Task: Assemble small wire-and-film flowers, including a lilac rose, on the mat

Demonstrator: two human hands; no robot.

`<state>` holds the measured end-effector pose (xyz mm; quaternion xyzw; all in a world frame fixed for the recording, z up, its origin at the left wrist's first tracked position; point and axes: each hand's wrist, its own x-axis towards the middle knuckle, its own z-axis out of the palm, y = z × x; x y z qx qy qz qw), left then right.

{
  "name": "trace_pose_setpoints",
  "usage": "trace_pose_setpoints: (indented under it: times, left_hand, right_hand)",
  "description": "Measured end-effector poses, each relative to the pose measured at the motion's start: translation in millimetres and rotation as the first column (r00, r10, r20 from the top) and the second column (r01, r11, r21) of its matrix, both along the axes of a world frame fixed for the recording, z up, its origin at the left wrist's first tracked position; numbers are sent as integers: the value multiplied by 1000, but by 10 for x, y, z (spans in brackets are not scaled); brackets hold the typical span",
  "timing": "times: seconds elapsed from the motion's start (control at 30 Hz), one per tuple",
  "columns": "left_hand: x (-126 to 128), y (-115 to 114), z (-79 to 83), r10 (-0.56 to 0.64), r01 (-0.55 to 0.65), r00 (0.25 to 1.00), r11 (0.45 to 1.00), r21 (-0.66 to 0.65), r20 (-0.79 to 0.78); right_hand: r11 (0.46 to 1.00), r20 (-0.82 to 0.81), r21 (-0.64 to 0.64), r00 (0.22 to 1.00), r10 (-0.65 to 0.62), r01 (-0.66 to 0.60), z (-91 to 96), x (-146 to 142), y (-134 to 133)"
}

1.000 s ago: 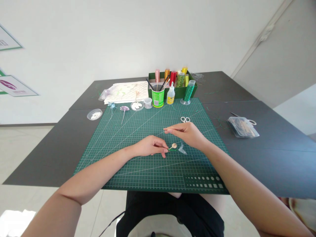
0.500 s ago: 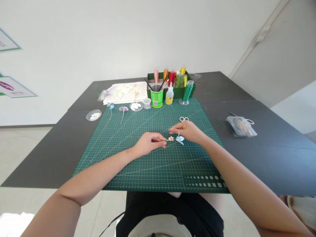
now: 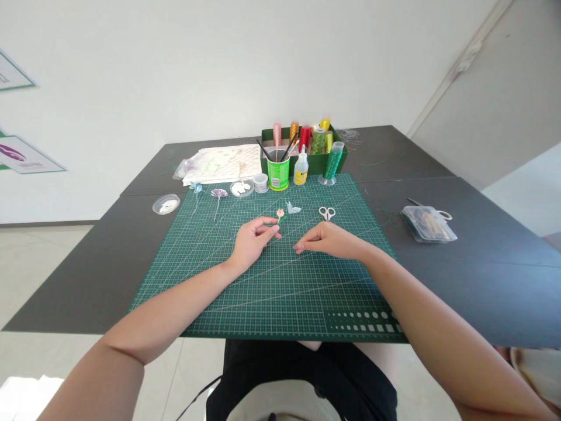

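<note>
My left hand (image 3: pixel 255 238) is closed, pinching a small peach flower (image 3: pixel 280 214) by its green stem, with the bloom pointing up and away from me. Just beyond it, to the right, is a pale blue petal piece (image 3: pixel 293 208); whether it is joined to the flower I cannot tell. To the right, my right hand (image 3: pixel 326 240) has thumb and fingers pressed together low over the green cutting mat (image 3: pixel 245 292). Anything in that pinch is too fine to make out. White-handled scissors (image 3: pixel 326 213) lie just beyond my right hand.
Along the mat's far edge stand a green can (image 3: pixel 279 175) of brushes, a glue bottle (image 3: pixel 301 168) and a green thread spool (image 3: pixel 333 161). Behind is a box (image 3: pixel 343 159) of spools. A purple flower (image 3: pixel 219 193) lies left, a plastic case (image 3: pixel 429 225) right.
The peach flower has swung from pointing right to pointing up, moving left with my left hand. The blue piece has shifted up and left. My right hand has lowered, uncovering more of the scissors.
</note>
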<state>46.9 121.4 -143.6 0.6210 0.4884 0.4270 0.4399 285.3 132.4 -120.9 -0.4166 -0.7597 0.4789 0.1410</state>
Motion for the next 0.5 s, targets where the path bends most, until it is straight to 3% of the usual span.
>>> trace_pose_setpoints:
  times: [0.13, 0.3, 0.5]
  left_hand:
    - [-22, 22, -21, 17, -17, 999, 1000, 5, -50]
    - [-35, 33, -40, 19, -19, 992, 1000, 4, -129]
    - [-13, -46, 4, -84, 85, 975, 996, -4, -207]
  right_hand:
    - [989, -14, -62, 990, 137, -138, 85, 45, -23]
    - [942, -171, -142, 944, 281, -305, 211, 106, -65]
    - [964, -400, -77, 894, 203, -253, 293, 108, -128]
